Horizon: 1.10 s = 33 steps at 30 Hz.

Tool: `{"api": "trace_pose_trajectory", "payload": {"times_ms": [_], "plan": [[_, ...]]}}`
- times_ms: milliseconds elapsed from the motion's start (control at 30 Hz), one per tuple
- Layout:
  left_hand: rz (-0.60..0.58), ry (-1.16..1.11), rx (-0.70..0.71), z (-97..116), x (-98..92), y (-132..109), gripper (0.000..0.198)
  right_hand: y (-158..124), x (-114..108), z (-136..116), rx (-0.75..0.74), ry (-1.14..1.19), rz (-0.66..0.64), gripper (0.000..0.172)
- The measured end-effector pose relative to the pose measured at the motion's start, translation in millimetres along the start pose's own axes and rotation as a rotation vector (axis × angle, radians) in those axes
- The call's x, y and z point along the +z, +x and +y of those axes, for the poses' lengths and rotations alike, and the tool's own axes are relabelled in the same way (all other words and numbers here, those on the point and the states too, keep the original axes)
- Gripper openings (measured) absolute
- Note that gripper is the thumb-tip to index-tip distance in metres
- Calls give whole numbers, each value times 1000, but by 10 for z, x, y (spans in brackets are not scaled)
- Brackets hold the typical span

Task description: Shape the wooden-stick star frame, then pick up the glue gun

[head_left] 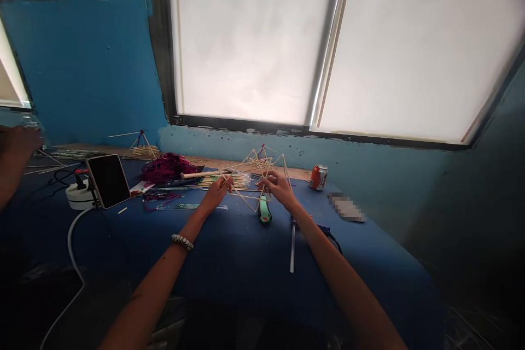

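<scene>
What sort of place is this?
Perhaps a craft workspace: a heap of purple strands and a pile of thin sticks lie on the blue table, near an open stick frame.

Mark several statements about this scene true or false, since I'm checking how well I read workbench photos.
1. The left hand and right hand both hold the stick frame. True.
2. The can stands to the left of the phone. False: it stands to the right of it.
3. The bracelet is on the right arm. False: it is on the left arm.
4. The purple string lies in a tangled heap. True.
5. Another person's hand shows at the left edge. True.
</scene>
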<state>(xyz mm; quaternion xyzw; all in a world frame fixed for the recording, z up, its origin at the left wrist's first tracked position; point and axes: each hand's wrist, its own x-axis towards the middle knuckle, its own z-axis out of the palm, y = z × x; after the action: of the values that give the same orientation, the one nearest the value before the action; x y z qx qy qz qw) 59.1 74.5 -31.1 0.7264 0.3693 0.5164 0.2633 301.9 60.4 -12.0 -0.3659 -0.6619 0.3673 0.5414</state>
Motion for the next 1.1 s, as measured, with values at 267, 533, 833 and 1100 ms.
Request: {"api": "trace_pose_trajectory", "payload": {"times_ms": [267, 533, 833, 1100], "plan": [[39, -130, -109, -26, -19, -32, 60, -33, 27, 9, 11, 58, -69, 42], [-116, -111, -46, 11, -21, -52, 54, -41, -3, -34, -3, 136, -14, 53], [-90, -197, -49, -86, -30, -2, 49, 6, 0, 30, -29, 46, -4, 56], [-48, -197, -5, -99, -28, -4, 44, 14, 12, 69, 1, 48, 10, 57]]}}
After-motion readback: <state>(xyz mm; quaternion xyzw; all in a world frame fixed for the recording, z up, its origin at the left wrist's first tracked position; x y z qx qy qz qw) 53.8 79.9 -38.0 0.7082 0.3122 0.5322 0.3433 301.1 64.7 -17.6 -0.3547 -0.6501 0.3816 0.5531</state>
